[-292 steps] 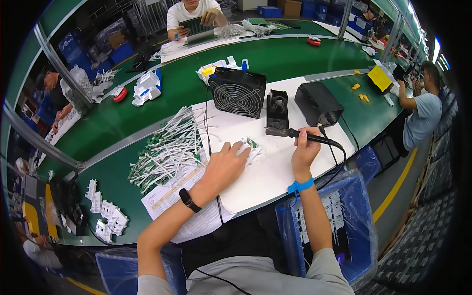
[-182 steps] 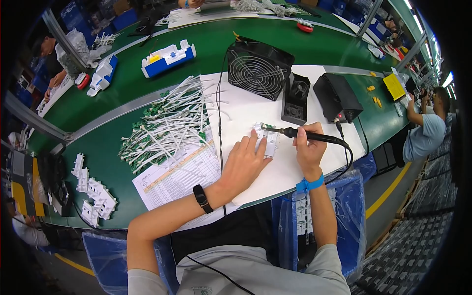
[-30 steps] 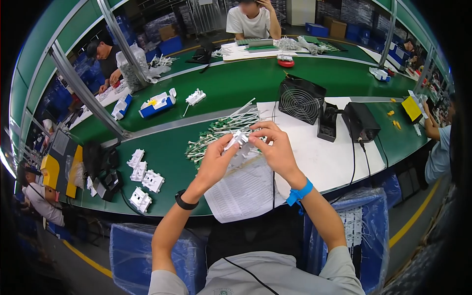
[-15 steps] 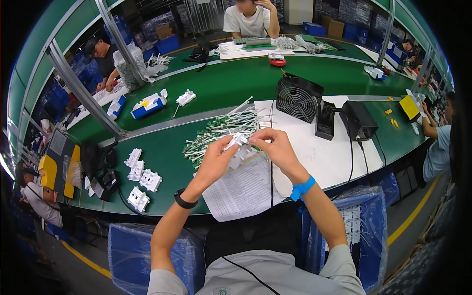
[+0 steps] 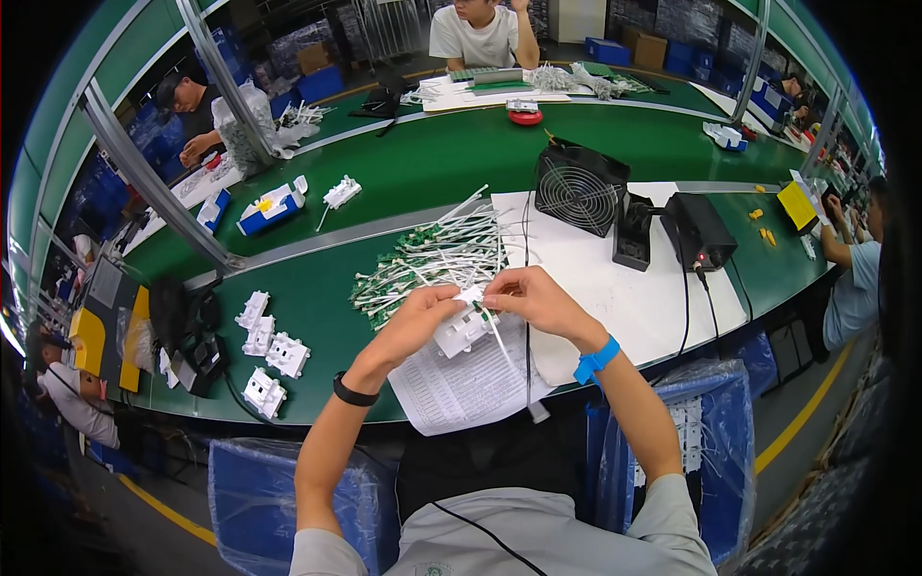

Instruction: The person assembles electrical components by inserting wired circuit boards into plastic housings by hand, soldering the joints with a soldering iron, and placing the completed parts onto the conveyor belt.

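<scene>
A white plastic housing [image 5: 463, 333] is held up over the near edge of the bench between my two hands. My left hand [image 5: 420, 322] grips its upper left side with thumb and fingers closed. At its upper right, my right hand [image 5: 526, 300] pinches a small green circuit board, partly hidden by the fingers. From there a white cable [image 5: 501, 341] runs down across the paper to a white connector [image 5: 538, 413]. Just beyond my hands lies a pile of cabled green circuit boards [image 5: 423, 264]. Several similar white housings [image 5: 287, 355] rest on the bench to the left.
A printed sheet [image 5: 447, 389] lies beneath my hands, overhanging the bench edge. A black fan [image 5: 582, 187] and a black power box [image 5: 700, 230] stand on white board to the right. Beyond runs a green conveyor [image 5: 403, 163]. Plastic-lined blue bins [image 5: 298, 499] flank me; co-workers sit around.
The housing has tilted, showing more of its face below my fingers. The white cable now hangs toward me from my right hand. The view has shifted slightly.
</scene>
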The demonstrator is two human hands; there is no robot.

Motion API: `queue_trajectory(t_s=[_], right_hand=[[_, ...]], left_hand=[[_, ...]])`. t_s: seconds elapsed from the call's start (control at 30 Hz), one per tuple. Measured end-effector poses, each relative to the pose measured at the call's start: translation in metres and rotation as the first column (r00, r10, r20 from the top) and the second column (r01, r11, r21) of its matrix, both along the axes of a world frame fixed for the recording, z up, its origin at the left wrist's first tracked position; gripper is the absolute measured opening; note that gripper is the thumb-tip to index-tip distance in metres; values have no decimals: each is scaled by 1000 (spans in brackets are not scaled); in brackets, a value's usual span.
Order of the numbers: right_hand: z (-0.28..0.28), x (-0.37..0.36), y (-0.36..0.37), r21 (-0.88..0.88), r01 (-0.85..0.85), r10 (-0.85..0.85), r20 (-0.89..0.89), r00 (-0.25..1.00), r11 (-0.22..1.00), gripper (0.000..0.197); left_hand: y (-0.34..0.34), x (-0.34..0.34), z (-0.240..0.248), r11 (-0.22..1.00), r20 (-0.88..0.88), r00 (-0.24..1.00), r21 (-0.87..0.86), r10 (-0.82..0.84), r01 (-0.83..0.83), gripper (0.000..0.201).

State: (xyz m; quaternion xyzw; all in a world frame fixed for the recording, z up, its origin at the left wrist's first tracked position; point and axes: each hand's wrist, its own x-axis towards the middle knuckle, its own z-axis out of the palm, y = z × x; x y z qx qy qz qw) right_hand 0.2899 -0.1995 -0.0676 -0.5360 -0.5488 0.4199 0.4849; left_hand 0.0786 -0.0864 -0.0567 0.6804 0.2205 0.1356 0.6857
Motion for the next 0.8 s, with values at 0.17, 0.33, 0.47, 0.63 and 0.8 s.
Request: queue_trajectory(t_s=[0.17, 0.33, 0.47, 0.63, 0.8], right_hand=[[-7, -3, -9, -4, 93, -93, 54, 994, 996, 16], [-17, -5, -10, 106, 333, -327, -65, 943, 937, 21], [-4, -10, -26, -28, 330, -331, -118, 936, 944, 22], [-8, -32, -28, 564, 388, -647, 383, 660, 729, 17], [-13, -10, -41, 525, 426, -656, 407, 635, 737, 16]], left_hand=[[-8, 8, -4, 992, -26, 1000, 127, 6, -3, 21], [-9, 26, -20, 958, 63, 979, 203, 196, -205, 17], [-1, 49, -31, 828, 209, 908, 373, 364, -418, 16], [-15, 103, -37, 878, 291, 856, 94, 427, -470, 18], [-27, 132, -36, 943, 274, 907, 0, 321, -333, 21]])
